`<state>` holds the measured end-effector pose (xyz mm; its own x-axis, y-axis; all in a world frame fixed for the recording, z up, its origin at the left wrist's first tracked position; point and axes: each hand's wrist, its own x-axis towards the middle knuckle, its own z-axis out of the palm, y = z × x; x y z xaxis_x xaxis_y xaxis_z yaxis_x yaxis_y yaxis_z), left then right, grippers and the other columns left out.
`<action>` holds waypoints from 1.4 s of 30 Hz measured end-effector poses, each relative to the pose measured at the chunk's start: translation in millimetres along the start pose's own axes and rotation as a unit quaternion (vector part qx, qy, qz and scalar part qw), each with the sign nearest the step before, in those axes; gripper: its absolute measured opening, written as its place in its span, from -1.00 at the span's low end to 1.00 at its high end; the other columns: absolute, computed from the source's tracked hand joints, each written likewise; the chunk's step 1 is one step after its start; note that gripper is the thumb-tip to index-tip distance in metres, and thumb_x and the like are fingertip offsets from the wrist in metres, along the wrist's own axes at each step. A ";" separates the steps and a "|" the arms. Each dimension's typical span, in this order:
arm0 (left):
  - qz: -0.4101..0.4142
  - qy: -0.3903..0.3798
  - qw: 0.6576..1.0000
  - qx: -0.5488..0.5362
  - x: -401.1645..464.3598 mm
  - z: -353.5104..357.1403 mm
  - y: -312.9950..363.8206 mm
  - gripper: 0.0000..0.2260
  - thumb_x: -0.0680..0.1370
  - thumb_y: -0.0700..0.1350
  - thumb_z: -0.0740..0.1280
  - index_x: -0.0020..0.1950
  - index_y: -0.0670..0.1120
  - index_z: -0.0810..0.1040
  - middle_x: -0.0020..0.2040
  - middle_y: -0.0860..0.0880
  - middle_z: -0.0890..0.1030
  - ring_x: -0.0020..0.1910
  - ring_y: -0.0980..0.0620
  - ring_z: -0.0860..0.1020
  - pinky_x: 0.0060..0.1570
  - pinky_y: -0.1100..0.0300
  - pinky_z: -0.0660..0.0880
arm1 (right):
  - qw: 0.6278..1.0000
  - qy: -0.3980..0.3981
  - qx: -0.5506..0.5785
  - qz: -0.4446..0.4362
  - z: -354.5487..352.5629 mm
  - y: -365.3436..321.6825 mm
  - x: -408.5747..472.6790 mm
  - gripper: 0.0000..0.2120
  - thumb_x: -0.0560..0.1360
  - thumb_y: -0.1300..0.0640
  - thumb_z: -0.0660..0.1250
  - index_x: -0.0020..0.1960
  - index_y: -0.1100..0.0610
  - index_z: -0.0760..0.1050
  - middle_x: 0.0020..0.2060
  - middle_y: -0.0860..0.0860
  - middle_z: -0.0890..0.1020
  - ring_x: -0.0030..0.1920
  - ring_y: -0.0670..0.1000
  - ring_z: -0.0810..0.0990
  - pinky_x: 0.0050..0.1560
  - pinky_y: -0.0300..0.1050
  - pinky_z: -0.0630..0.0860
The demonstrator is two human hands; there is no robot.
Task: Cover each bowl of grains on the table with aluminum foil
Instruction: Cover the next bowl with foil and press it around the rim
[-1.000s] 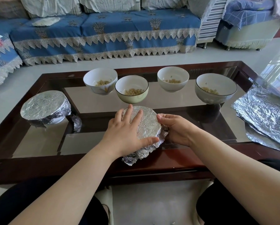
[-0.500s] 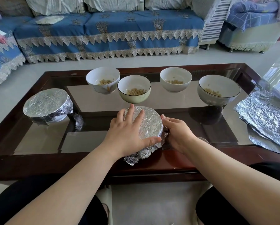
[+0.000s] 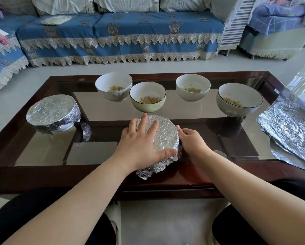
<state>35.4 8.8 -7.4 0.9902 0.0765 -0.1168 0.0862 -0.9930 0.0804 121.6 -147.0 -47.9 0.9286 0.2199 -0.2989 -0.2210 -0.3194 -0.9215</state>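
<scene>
A foil-covered bowl (image 3: 163,134) stands near the front edge of the glass table (image 3: 98,152). My left hand (image 3: 139,144) lies flat on its foil top, fingers spread and thumb along the near rim. My right hand (image 3: 192,144) presses the foil against the bowl's right side with curled fingers. Loose crumpled foil sticks out below the near side. Another foil-covered bowl (image 3: 52,113) sits at the left. Behind stand several uncovered bowls of grains: a white bowl (image 3: 113,86), a green bowl (image 3: 147,96), a second white bowl (image 3: 193,87) and a dark-rimmed bowl (image 3: 239,99).
A stack of foil sheets (image 3: 289,128) lies at the table's right end. A small foil scrap (image 3: 85,130) sits beside the left covered bowl. A blue-covered sofa (image 3: 119,34) stands beyond the table across pale floor.
My right hand has slid closer round the bowl's right side, pressing the foil in. My left hand stays flat on top. The view tilted slightly down.
</scene>
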 end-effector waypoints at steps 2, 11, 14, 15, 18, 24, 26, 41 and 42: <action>-0.003 0.000 1.000 -0.002 0.2 0.3 0.3 0.06 0.24 0.63 -0.17 0.62 0.09 -0.13 0.63 -0.08 -0.20 0.58 -0.15 -0.16 0.48 -0.16 0.02 | 1.000 0.001 -0.017 0.002 -0.1 1.1 4.1 -0.48 0.59 -0.19 0.22 -0.11 0.31 0.52 -0.30 0.11 0.47 -0.28 0.06 0.39 -0.21 -0.04 0.36; -0.007 0.008 1.000 -0.005 0.2 0.4 1.1 0.06 0.23 0.63 -0.17 0.62 0.08 -0.12 0.63 -0.07 -0.18 0.58 -0.14 -0.14 0.48 -0.17 0.03 | 0.997 0.030 0.028 -0.070 5.5 -0.8 6.5 -0.90 0.58 0.18 0.29 -0.08 0.03 0.52 -0.25 -0.01 0.59 -0.26 0.00 0.54 -0.17 -0.02 0.52; -0.009 0.010 1.000 -0.005 0.1 0.5 0.8 0.06 0.24 0.63 -0.16 0.62 0.09 -0.11 0.63 -0.06 -0.18 0.58 -0.14 -0.14 0.48 -0.17 0.04 | 0.996 0.028 0.049 -0.066 7.0 -1.0 5.7 -0.86 0.52 0.27 0.32 -0.11 0.04 0.52 -0.24 0.03 0.61 -0.26 0.05 0.56 -0.17 0.02 0.53; -0.009 0.011 1.000 -0.004 0.3 1.0 0.7 0.07 0.23 0.64 -0.17 0.62 0.09 -0.11 0.63 -0.06 -0.17 0.58 -0.14 -0.13 0.48 -0.17 0.05 | 0.996 0.024 0.061 -0.061 7.3 -0.7 5.7 -0.86 0.51 0.28 0.33 -0.12 0.05 0.51 -0.24 0.05 0.59 -0.26 0.07 0.54 -0.19 0.02 0.51; -0.010 0.018 1.000 -0.002 1.2 3.0 0.7 0.09 0.20 0.66 -0.22 0.62 0.10 -0.11 0.63 -0.06 -0.17 0.58 -0.15 -0.12 0.47 -0.18 0.06 | 0.996 0.031 0.053 -0.057 6.3 2.1 9.3 -0.82 0.48 0.29 0.35 -0.18 0.04 0.45 -0.26 0.03 0.55 -0.28 0.04 0.48 -0.21 -0.02 0.44; -0.020 0.022 1.000 -0.010 1.4 3.7 2.6 0.09 0.20 0.67 -0.22 0.62 0.10 -0.09 0.63 -0.06 -0.17 0.58 -0.14 -0.12 0.47 -0.18 0.07 | 0.995 0.045 -0.031 -0.089 1.2 -2.5 9.9 -0.78 0.41 0.35 0.29 -0.29 0.06 0.46 -0.41 -0.05 0.55 -0.38 -0.03 0.43 -0.30 -0.15 0.39; -0.031 0.020 0.999 -0.011 1.1 2.4 5.9 0.08 0.22 0.66 -0.21 0.62 0.10 -0.09 0.63 -0.07 -0.17 0.58 -0.16 -0.11 0.47 -0.18 0.07 | 0.993 0.052 -0.045 -0.093 -3.0 -5.5 5.5 -0.82 0.41 0.34 0.29 -0.26 0.08 0.51 -0.42 -0.05 0.57 -0.41 -0.05 0.45 -0.34 -0.18 0.41; -0.068 -0.031 0.996 -0.044 4.6 -12.3 8.2 -0.01 0.34 0.61 0.02 0.62 0.10 -0.07 0.63 -0.06 -0.18 0.57 -0.20 -0.11 0.46 -0.17 0.08 | 0.984 -0.097 0.136 -0.068 -8.6 0.4 -13.1 -0.70 0.58 0.01 0.29 0.18 0.21 0.47 -0.34 -0.01 0.54 -0.40 -0.06 0.43 -0.38 -0.24 0.40; -0.058 -0.037 0.997 -0.039 4.5 -14.2 3.4 -0.01 0.34 0.61 0.03 0.62 0.11 -0.07 0.63 -0.04 -0.17 0.57 -0.19 -0.10 0.47 -0.17 0.08 | 0.980 -0.117 0.151 -0.054 -11.1 0.0 -12.7 -0.67 0.56 0.00 0.31 0.19 0.21 0.47 -0.30 0.01 0.57 -0.39 -0.05 0.44 -0.38 -0.24 0.41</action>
<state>41.7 7.0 6.4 0.9627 0.1806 -0.2014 0.2107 -0.9675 0.1395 113.2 -160.0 -41.3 0.8651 0.4546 -0.2117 -0.2364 -0.0027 -0.9717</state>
